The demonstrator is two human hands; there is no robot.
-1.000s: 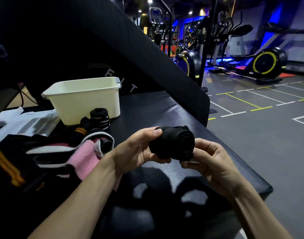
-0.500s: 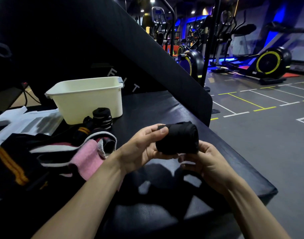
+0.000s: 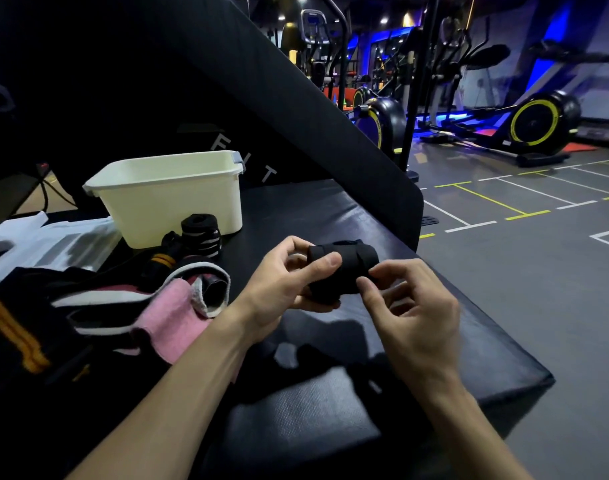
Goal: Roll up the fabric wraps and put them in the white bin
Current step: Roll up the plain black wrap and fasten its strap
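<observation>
A rolled black fabric wrap (image 3: 348, 265) is held above the black padded bench. My left hand (image 3: 289, 278) grips its left side, thumb over the top. My right hand (image 3: 410, 306) touches the roll's lower right with thumb and fingertips, fingers curled. The white bin (image 3: 168, 195) stands at the back left of the bench. A rolled black wrap with white stripes (image 3: 201, 235) stands just in front of the bin. Unrolled wraps lie in a pile at left, one pink (image 3: 171, 317), one black with orange stripes (image 3: 9, 327).
The black padded bench (image 3: 330, 410) ends in a corner at the right, with gym floor beyond. A slanted black pad (image 3: 296, 98) rises behind the bench. White plastic bags (image 3: 47, 237) lie at the far left. Exercise machines (image 3: 535, 123) stand in the background.
The roll has turned from facing me end-on to lying sideways. My right hand came from under the roll to its lower right side.
</observation>
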